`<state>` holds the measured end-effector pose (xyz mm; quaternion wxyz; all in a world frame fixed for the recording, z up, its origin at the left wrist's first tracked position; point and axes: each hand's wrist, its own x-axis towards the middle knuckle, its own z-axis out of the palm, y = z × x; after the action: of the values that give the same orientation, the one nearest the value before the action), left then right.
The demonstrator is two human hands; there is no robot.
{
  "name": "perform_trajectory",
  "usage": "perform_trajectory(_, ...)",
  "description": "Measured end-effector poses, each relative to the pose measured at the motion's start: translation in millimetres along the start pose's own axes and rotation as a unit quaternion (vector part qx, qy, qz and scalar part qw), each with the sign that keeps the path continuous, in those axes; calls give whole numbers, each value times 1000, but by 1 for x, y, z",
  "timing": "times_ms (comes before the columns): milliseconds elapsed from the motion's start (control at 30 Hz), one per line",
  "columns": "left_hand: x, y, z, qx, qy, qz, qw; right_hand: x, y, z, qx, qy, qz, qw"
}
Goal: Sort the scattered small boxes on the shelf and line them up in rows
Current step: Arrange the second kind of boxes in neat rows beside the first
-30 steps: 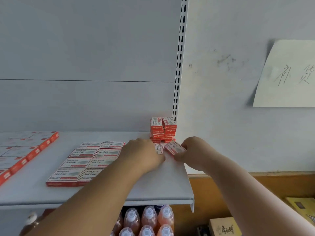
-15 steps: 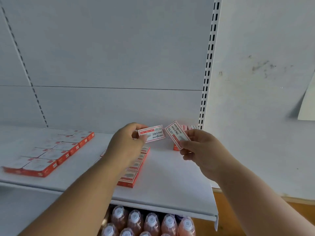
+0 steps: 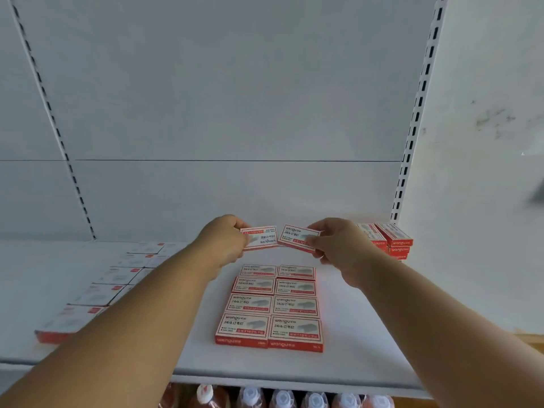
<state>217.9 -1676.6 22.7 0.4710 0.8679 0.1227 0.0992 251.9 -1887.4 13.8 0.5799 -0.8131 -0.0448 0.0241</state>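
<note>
Two small red-and-white boxes are held up in the middle of the frame, above the white shelf (image 3: 353,334) and close to its back panel. The left box (image 3: 260,237) is pinched at its left end by the left hand (image 3: 225,241); its print is turned upside down, and "wengu" can just be read inverted. The right box (image 3: 298,237) is pinched at its right end by the right hand (image 3: 341,245), tilted slightly, with "wengu" and "24/6" legible on its face. The inner corners of the two boxes nearly meet. The grip of each hand is closed on its box, fingers curled round the short end.

Below them, at the lower centre, a block of laid-out boxes (image 3: 272,307) is set flat on the shelf in two columns of four, each printed "wengu 24/6"; "wengu" is repeated on the red front edges. At the right, by the slotted upright, a stack of boxes (image 3: 391,240) is piled. At the left, a washed-out row of larger cartons (image 3: 97,295) is laid along the shelf. Bottle caps (image 3: 282,397) are seen under the shelf edge.
</note>
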Motion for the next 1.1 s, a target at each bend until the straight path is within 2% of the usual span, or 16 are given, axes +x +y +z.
perform_trajectory(67, 8, -7, 0, -124, -30, -34, 991, 4, 1, 3, 66, 18, 13, 998)
perform_trajectory(167, 12, -8, 3, -339, -95, -76, 933, 5, 0, 5, 158, 19, 3, 987)
perform_trajectory(200, 13, -7, 5, -366, -111, -74, 921, 6, -1, 7, 166, 18, 0, 986)
perform_trajectory(267, 15, -5, 10, -366, -141, -54, 918, 6, -2, 11, 158, 12, 2, 987)
perform_trajectory(367, 20, -3, 12, -318, -150, -39, 935, 9, -5, 13, 155, 7, 14, 988)
perform_trajectory(467, 27, -6, 12, -278, -90, -46, 955, 14, -8, 11, 136, 22, 11, 990)
perform_trajectory(567, 37, -11, 15, -247, -18, -57, 967, 21, -6, 10, -2, 71, 10, 997)
perform_trajectory(633, 43, -15, 18, -219, 13, -61, 974, 23, -1, 12, -95, 76, 12, 993)
perform_trajectory(700, 47, -22, 23, -137, 45, -51, 988, 24, 8, 16, -155, 52, 18, 986)
perform_trajectory(767, 46, -28, 27, 16, 60, -24, 998, 24, 15, 20, -199, 38, 22, 979)
perform_trajectory(833, 41, -31, 28, 144, 40, -17, 989, 25, 19, 23, -255, 21, 22, 967)
perform_trajectory(933, 36, -30, 28, 259, 0, -17, 966, 24, 18, 29, -328, -10, 21, 945)
perform_trajectory(1100, 29, -28, 27, 312, -27, -10, 950, 21, 16, 31, -378, -9, 4, 926)
